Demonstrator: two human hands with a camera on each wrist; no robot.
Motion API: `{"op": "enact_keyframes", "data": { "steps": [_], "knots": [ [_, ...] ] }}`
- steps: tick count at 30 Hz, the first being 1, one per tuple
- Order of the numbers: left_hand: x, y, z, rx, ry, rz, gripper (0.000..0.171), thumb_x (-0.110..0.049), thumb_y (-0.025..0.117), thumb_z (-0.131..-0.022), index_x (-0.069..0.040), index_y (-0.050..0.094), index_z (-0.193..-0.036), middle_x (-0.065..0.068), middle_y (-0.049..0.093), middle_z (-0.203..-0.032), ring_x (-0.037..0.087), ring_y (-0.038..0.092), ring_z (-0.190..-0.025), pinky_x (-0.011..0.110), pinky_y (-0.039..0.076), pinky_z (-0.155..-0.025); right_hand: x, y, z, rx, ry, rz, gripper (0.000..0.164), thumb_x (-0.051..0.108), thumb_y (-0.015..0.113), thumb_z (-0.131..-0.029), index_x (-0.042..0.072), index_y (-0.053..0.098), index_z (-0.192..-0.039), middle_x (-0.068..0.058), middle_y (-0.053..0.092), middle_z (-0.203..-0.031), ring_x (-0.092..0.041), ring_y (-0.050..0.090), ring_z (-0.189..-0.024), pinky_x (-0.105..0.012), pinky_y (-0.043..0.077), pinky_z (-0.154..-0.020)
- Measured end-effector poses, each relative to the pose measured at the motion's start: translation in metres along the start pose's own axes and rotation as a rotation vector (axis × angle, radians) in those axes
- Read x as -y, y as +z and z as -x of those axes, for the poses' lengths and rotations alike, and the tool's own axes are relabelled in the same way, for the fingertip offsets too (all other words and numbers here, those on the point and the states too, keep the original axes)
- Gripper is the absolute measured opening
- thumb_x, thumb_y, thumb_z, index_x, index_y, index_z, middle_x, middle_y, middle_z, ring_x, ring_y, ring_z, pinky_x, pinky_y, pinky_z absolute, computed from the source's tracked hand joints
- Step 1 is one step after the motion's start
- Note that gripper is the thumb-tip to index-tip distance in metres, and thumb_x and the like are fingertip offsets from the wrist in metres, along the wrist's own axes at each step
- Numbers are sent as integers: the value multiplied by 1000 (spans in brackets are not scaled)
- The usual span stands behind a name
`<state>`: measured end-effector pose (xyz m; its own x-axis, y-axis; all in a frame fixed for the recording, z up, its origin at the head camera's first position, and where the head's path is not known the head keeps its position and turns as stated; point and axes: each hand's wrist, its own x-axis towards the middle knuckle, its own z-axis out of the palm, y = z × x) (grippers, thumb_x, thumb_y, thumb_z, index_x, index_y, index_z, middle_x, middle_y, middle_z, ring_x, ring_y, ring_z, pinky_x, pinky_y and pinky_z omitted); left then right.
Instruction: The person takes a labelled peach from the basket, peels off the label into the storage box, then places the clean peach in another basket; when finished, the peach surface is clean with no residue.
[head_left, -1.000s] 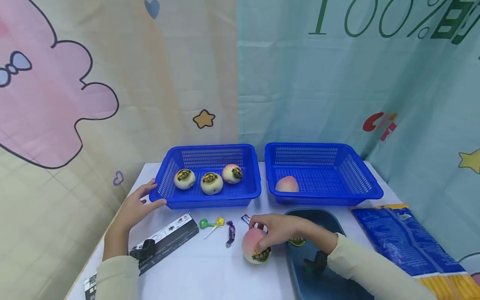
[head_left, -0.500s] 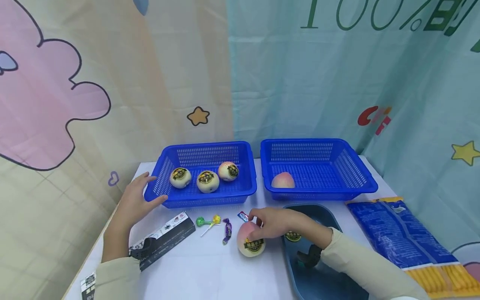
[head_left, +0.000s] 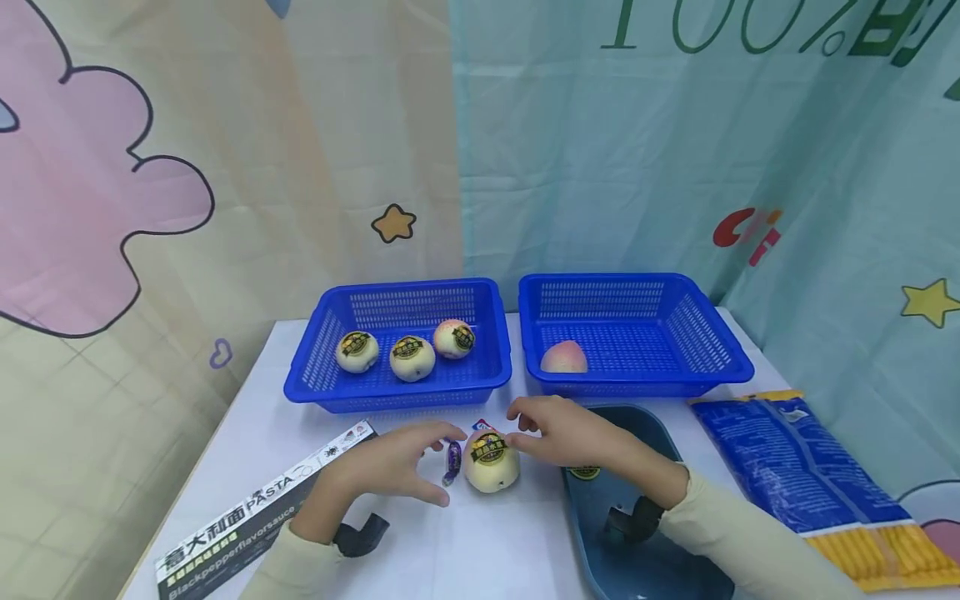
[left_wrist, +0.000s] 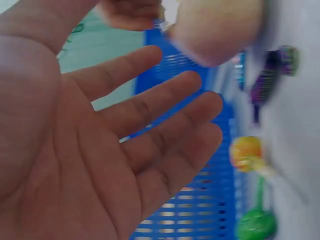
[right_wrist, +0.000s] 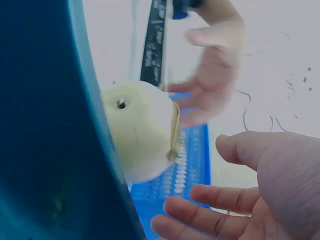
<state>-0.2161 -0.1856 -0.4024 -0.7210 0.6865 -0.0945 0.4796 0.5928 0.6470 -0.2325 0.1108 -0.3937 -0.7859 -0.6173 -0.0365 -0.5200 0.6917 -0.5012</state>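
A pale peach (head_left: 491,461) with a black and gold label stands on the white table between my two hands. My left hand (head_left: 393,461) is held out to its left, fingers spread and nothing in the palm. On the other side my right hand (head_left: 566,429) has its thumb tip right at the peach's edge. The right wrist view shows those fingers (right_wrist: 220,200) loosely extended, apart from the peach. A purple wrapped candy (head_left: 453,462) lies between left hand and peach. In the left wrist view a yellow lollipop (left_wrist: 246,152) and a green lollipop (left_wrist: 256,225) lie beneath my left hand.
The left blue basket (head_left: 397,402) holds three peaches; the right blue basket (head_left: 637,387) holds one. A dark blue tray (head_left: 637,567) sits under my right forearm, with a labelled fruit inside. A pasta box (head_left: 247,521) lies at left, a blue and yellow bag (head_left: 810,483) at right.
My left hand has left the left basket's side and moved right, near the peach. The right hand has let go of the peach, whose label has turned upward.
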Motion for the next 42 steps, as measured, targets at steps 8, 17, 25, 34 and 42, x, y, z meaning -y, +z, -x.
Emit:
{"op": "enact_keyframes", "data": {
  "steps": [8, 17, 25, 34, 42],
  "knots": [
    [15, 27, -26, -52, 75, 59, 76, -37, 87, -80, -13, 53, -144, -5, 61, -130, 18, 62, -105, 36, 52, -91, -13, -11, 10, -39, 14, -67, 30, 33, 69, -97, 10, 68, -117, 6, 69, -96, -10, 64, -89, -31, 57, -75],
    [15, 50, -46, -96, 125, 189, 88, -42, 89, -77, -14, 45, -149, -3, 58, -134, 11, 62, -108, 35, 54, -91, -4, 12, 7, -47, -61, -9, 15, 28, 74, -93, 18, 74, -103, 15, 68, -93, -13, 66, -91, -33, 55, -77],
    [12, 56, -42, -132, 132, 68, 90, -45, 90, -74, -15, 49, -148, -5, 53, -137, 14, 50, -126, 43, 45, -106, 5, 20, 9, -72, -9, -97, 10, 23, 76, -92, 21, 68, -86, 13, 64, -82, -11, 61, -77, -29, 52, -64],
    [14, 64, -41, -153, 144, 43, 90, -47, 91, -72, -14, 51, -146, -6, 54, -134, 12, 52, -121, 39, 47, -102, 6, 28, 8, -45, 53, -242, 15, 12, 70, -93, 17, 64, -81, 10, 56, -66, -6, 48, -58, -22, 39, -49],
    [11, 63, -42, -174, 137, 10, 86, -49, 89, -73, -21, 52, -144, -9, 54, -130, 9, 53, -115, 38, 49, -98, 14, 22, 9, -27, 67, -363, 15, 5, 66, -89, 14, 63, -77, 10, 51, -64, -7, 44, -57, -22, 34, -48]
  ]
}}
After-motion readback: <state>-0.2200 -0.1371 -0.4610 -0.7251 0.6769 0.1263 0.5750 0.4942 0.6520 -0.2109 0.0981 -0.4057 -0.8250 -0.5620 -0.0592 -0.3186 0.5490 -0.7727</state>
